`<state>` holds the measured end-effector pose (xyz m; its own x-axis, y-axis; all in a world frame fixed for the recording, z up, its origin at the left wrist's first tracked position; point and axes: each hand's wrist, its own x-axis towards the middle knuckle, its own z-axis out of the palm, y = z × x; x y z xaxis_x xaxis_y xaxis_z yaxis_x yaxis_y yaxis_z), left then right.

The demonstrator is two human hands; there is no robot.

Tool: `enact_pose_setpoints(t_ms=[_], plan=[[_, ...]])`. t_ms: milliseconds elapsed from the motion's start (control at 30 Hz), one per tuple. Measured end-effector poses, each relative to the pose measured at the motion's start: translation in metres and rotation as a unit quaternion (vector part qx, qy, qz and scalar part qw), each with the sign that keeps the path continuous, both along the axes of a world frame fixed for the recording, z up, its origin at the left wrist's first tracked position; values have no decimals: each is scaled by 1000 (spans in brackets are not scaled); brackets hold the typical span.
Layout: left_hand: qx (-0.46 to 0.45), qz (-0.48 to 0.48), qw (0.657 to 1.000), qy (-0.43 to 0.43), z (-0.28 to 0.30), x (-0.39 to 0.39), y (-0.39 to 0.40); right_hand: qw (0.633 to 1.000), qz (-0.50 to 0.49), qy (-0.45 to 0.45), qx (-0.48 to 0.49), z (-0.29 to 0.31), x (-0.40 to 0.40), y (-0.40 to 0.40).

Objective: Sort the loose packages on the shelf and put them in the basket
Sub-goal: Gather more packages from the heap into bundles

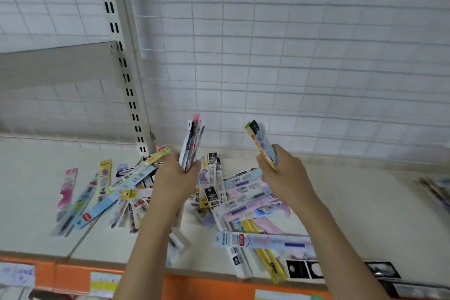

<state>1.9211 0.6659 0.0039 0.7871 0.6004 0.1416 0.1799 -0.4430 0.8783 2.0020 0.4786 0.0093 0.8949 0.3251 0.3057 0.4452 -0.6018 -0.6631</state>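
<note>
Several long, narrow colourful packages (pixel 233 192) lie scattered in a pile on the cream shelf (pixel 353 207). My left hand (pixel 175 178) grips a bunch of packages (pixel 192 143) upright above the pile. My right hand (pixel 285 173) grips a smaller bunch of packages (pixel 261 143), with a yellow and a pale blue one, tilted to the left. Both hands are raised over the middle of the pile. No basket is in view.
A white wire grid (pixel 292 56) backs the shelf, with a slotted upright post (pixel 124 63) at left. The shelf's front edge is orange (pixel 194 285) with price labels. More packages (pixel 435 190) lie at the far right. An upper shelf (pixel 56 63) juts out at left.
</note>
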Motion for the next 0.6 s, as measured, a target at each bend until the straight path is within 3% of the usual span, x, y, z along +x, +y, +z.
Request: enact_pose_setpoints(t_ms=[267, 600], plan=[[147, -61, 966, 202, -8, 61, -1, 999, -46, 11, -9, -12, 1, -36], [212, -35, 933, 290, -24, 92, -15, 997, -46, 52, -44, -34, 13, -67]])
